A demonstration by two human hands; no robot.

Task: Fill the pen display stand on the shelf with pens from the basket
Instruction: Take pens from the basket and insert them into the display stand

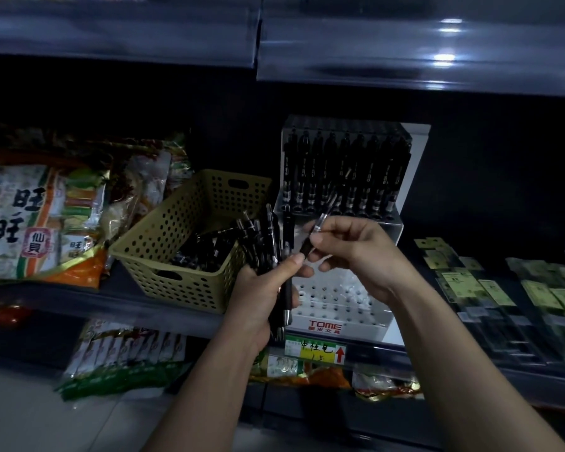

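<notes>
Left grip (261, 288), a bare hand, is curled round a bundle of black pens (273, 243) that stand roughly upright in the fist, their upper ends fanning out above the thumb. Right grip (349, 252), just beside it, pinches a single pen (314, 232) between thumb and fingers; this pen is tilted, its upper end slanting up and to the right toward the pen display stand (340, 301). Both grips hover in front of the stand, which sits on the shelf (144, 305) and bears a red "TOME" label (325, 325) on its front edge. The stand's back tier carries a row of upright black pens (346, 171), while its low front tier shows rows of round holes. Touching or nearly touching the stand's left side sits the perforated tan basket (177, 230), with a heap of dark pens (206, 252) inside. Snack bags (40, 216) lie left of the basket, and flat packets (503, 295) lie right of the stand. A yellow price tag (313, 350) with a red arrow hangs on the shelf edge below the stand.
</notes>
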